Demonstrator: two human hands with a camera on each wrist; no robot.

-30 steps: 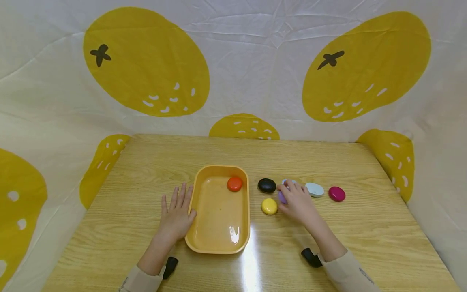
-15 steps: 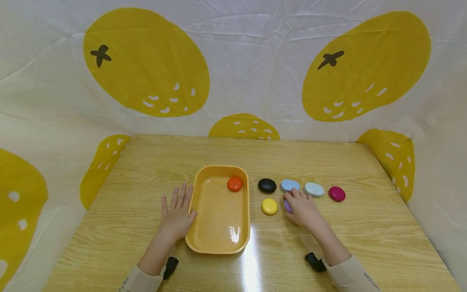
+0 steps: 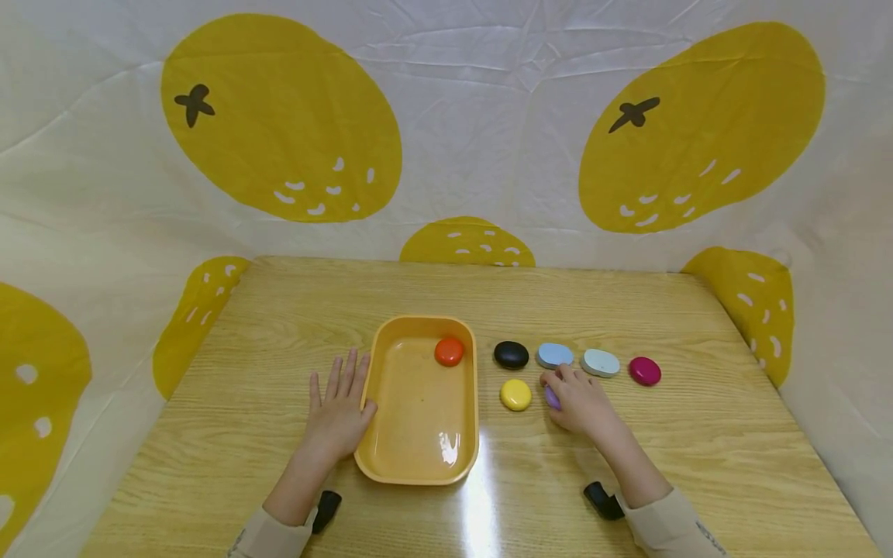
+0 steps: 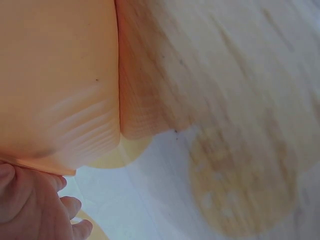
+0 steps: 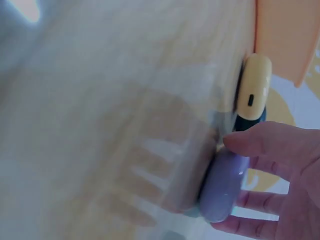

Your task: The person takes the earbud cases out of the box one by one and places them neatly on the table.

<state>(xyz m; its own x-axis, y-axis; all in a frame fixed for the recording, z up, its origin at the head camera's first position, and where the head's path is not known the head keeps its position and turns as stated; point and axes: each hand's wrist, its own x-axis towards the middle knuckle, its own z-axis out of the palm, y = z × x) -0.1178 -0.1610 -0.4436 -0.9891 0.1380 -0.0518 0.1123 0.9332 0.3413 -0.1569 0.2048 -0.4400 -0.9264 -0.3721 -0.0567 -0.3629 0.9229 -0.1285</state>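
Observation:
My right hand (image 3: 580, 400) holds a smooth, rounded purple pebble-shaped piece (image 5: 223, 185) at the table, thumb on one end and fingers along the far side. In the head view much of that piece is under the hand. Just left of it lies a round yellow piece (image 3: 515, 394), which shows a small dark slot on its side in the right wrist view. An oval light-blue piece (image 3: 555, 356) lies right beyond the fingertips. My left hand (image 3: 337, 418) rests with straight, spread fingers along the left side of an orange tray (image 3: 418, 477), its thumb at the rim.
A red-orange round piece (image 3: 449, 352) sits in the tray's far right corner. Right of the tray, a black oval piece (image 3: 512, 355), a pale mint oval piece (image 3: 601, 363) and a magenta round piece (image 3: 645, 371) lie on the wooden table (image 3: 293, 302). A patterned cloth (image 3: 488, 139) hangs behind.
My right hand has shifted slightly right and nearer with the purple piece, away from the yellow one, uncovering the light-blue piece. My left hand and the tray stay put.

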